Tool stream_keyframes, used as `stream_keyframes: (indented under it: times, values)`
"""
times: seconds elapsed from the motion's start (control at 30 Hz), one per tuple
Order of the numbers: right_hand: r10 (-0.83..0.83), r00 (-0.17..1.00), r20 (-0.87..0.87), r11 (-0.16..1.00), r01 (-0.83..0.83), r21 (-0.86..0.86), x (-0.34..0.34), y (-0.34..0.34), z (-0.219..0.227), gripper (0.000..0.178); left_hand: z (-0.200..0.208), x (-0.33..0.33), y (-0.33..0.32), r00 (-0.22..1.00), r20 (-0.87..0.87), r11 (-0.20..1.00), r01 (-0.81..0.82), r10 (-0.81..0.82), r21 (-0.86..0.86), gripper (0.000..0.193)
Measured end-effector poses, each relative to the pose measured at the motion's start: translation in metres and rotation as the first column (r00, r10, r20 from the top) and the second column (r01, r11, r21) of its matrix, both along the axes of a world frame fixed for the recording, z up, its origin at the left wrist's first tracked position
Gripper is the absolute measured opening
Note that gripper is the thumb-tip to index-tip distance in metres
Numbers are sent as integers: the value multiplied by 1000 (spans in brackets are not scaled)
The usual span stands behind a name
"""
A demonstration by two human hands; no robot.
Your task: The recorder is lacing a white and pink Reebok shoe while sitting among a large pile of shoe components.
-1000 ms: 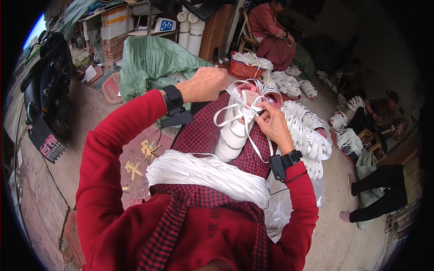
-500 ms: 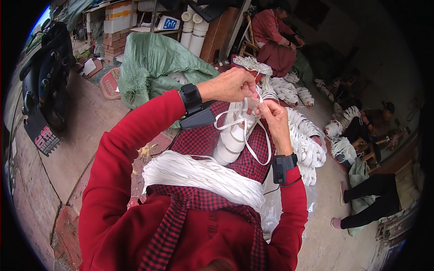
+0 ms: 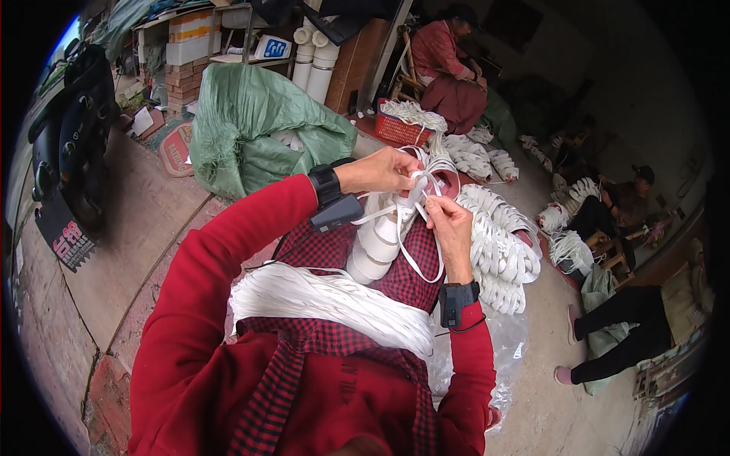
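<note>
On my lap rests a nested stack of white shoe uppers (image 3: 369,254), its far end up between my hands. My left hand (image 3: 382,169) is closed at that end, its fingertips pinching a white shoelace beside the eyelet area. Just to the right, my right hand (image 3: 450,225) pinches the white shoelace (image 3: 411,261) between thumb and fingers; a long loop of it hangs down over the checked apron. The exact threading is partly hidden behind the fingers. Across my lap, nearer to me, lies a thick bundle of loose white laces (image 3: 327,305).
To my right are piled strings of laced white uppers (image 3: 498,247) beside a clear plastic bag (image 3: 487,349). Ahead stand a red basket (image 3: 399,131) of laces and a green sack (image 3: 262,129). Other people sit farther off; a motorbike (image 3: 76,144) is at left.
The view has shifted slightly, showing more of the red basket. My hands stay close together; my right hand now pinches the lace lower and nearer to me, below my left fingertips.
</note>
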State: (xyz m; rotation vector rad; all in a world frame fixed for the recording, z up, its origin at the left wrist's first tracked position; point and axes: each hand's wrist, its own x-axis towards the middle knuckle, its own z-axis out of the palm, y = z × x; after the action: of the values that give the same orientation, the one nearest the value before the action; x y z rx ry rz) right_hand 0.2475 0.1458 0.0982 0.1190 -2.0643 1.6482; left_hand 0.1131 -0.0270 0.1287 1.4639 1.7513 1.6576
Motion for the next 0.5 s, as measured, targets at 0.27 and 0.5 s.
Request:
stream_keyframes:
  times: [0.27, 0.5]
  values:
    - [-274, 962, -12, 863, 252, 438, -20, -11, 15, 20, -4, 9, -27, 974, 223, 991, -60, 32, 120, 34]
    - [-211, 977, -46, 832, 204, 516, -23, -10, 20, 19, -11, 31, -39, 986, 54, 975, -165, 159, 150, 38]
